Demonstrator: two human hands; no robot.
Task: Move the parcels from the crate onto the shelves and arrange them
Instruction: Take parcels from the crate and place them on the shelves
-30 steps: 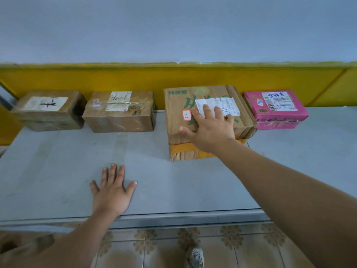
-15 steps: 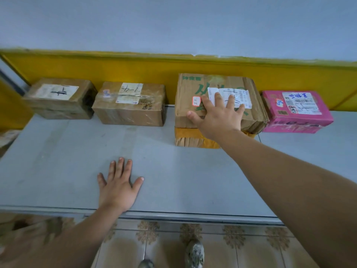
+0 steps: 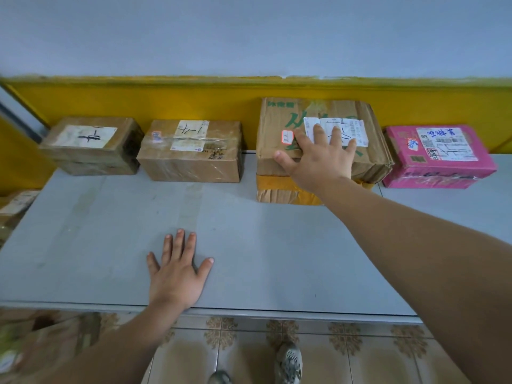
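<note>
Resting flat and open on the tall carton [image 3: 277, 120] at the shelf's [image 3: 277, 245] back edge, the right hand [image 3: 322, 159] could shove it askew into the pink parcel [image 3: 437, 164] just beside it

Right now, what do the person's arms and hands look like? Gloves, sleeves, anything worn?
No gloves: the left hand and the right hand are bare, with no rings, watch or wristband visible. The left forearm and the right forearm are bare too; no sleeve enters the frame.
</note>
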